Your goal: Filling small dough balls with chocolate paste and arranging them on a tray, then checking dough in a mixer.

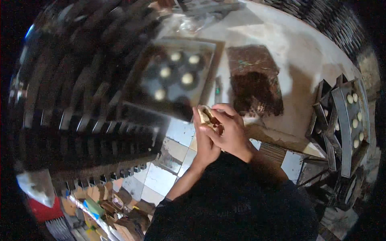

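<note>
Cupped in my left hand (204,142) is a pale piece of dough (205,115) with dark brown filling showing in its opening. My right hand (231,132) is closed on the same piece, fingers over it. Beyond my hands to the left, a dark square tray (169,108) holds several pale dough balls (187,78). To the right of that tray lies a slab of dark brown filling (253,88) on the pale worktop (301,124), with a thin tool with green on it (217,90) between the two.
At right, stacked metal trays (338,132) carry more dough balls (355,124). Dark racks (88,124) stand along the left. Clutter of cardboard and other items (120,217) lies low at the left, on or near the tiled floor (161,180). A clear plastic bag (187,22) lies at the back.
</note>
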{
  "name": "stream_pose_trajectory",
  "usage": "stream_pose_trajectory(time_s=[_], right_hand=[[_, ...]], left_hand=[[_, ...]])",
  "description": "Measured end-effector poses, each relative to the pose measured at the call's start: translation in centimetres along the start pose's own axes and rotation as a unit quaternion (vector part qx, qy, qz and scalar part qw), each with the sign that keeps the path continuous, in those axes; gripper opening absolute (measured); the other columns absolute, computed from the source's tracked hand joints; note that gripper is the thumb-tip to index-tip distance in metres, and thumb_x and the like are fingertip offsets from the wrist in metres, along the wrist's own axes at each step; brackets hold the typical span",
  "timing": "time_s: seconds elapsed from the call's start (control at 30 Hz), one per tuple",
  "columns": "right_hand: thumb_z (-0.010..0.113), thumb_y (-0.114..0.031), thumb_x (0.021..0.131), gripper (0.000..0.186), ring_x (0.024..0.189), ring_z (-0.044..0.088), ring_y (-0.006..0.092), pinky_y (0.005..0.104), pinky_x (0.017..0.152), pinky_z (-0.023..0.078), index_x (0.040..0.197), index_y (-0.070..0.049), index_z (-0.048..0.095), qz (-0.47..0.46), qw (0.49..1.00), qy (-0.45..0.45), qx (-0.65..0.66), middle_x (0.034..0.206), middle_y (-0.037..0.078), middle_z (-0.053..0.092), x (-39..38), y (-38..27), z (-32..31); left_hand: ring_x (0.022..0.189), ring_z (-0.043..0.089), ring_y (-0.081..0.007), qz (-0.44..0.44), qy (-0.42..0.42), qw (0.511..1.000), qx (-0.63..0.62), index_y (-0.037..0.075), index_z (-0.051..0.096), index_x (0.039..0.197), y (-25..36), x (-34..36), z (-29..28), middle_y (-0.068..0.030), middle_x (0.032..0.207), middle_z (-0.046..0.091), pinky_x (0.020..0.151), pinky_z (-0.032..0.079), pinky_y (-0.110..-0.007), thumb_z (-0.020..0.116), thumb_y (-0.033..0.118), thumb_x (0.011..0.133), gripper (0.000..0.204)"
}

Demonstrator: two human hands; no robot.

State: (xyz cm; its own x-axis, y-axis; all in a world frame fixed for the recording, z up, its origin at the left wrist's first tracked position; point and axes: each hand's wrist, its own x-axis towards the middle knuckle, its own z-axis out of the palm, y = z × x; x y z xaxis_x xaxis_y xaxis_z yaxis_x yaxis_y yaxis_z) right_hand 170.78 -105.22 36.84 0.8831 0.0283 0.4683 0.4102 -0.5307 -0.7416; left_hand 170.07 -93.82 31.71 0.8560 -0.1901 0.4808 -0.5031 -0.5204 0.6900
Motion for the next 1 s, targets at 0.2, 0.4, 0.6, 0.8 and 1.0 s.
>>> stream_pose_trajectory(time_s=[0.2, 0.4, 0.6, 0.8, 1.0], right_hand=[[0.070, 0.000, 0.074, 0.023, 0.082, 0.065, 0.0230, 0.0288, 0.067, 0.053, 0.096, 0.005, 0.065, -0.201, 0.976, 0.031, 0.075, 0.095, 0.012, 0.064, -2.2, -7.7, 4.3], [0.075, -0.010, 0.076, 0.024, 0.069, 0.063, 0.0110, 0.0239, 0.055, 0.050, 0.095, 0.003, 0.066, 0.097, 0.927, -0.220, 0.289, 0.086, 0.009, 0.065, -2.3, -12.5, 5.1], [0.074, -0.008, 0.072, 0.029, 0.072, 0.064, 0.0247, 0.0328, 0.066, 0.052, 0.098, 0.002, 0.065, -0.146, 0.959, -0.189, 0.151, 0.089, 0.012, 0.064, -0.5, -13.4, 5.4], [0.076, -0.006, 0.071, 0.023, 0.080, 0.064, 0.0216, 0.0291, 0.069, 0.051, 0.091, 0.001, 0.069, -0.173, 0.961, -0.139, 0.166, 0.091, 0.009, 0.065, 3.2, -10.1, 6.4], [0.081, -0.014, 0.068, 0.028, 0.076, 0.064, 0.0163, 0.0260, 0.064, 0.050, 0.089, 0.000, 0.068, 0.093, 0.892, -0.231, 0.378, 0.090, 0.012, 0.063, 8.3, -6.5, 4.3]], left_hand=[[0.118, 0.046, -0.0256, -0.131, 0.145, 0.845, -0.498, -0.004, 0.023, 0.143, 2.3, -5.2, -10.4, -0.0186, 0.130, 0.044, 0.099, 0.037, -0.038, 0.052, 0.017, 0.093, 0.061], [0.106, 0.057, -0.0307, 0.018, 0.173, 0.966, -0.192, -0.001, 0.060, 0.108, 0.1, -8.7, -16.3, -0.0198, 0.118, 0.056, 0.088, 0.046, -0.039, 0.063, 0.032, 0.087, 0.039], [0.088, 0.058, -0.0273, 0.028, 0.219, 0.969, 0.111, 0.015, 0.061, 0.119, 0.4, -7.7, -16.0, -0.0160, 0.099, 0.056, 0.074, 0.051, -0.032, 0.070, 0.010, 0.077, 0.044], [0.096, 0.049, -0.0244, -0.084, 0.209, 0.968, -0.111, 0.002, 0.056, 0.121, -0.2, -2.2, -15.5, -0.0120, 0.102, 0.045, 0.081, 0.042, -0.034, 0.072, 0.025, 0.073, 0.056], [0.097, 0.045, -0.0244, 0.028, 0.139, 0.927, -0.346, 0.010, 0.061, 0.092, -3.2, 3.1, -12.7, -0.0119, 0.104, 0.042, 0.087, 0.040, -0.041, 0.040, 0.047, 0.096, 0.043]])
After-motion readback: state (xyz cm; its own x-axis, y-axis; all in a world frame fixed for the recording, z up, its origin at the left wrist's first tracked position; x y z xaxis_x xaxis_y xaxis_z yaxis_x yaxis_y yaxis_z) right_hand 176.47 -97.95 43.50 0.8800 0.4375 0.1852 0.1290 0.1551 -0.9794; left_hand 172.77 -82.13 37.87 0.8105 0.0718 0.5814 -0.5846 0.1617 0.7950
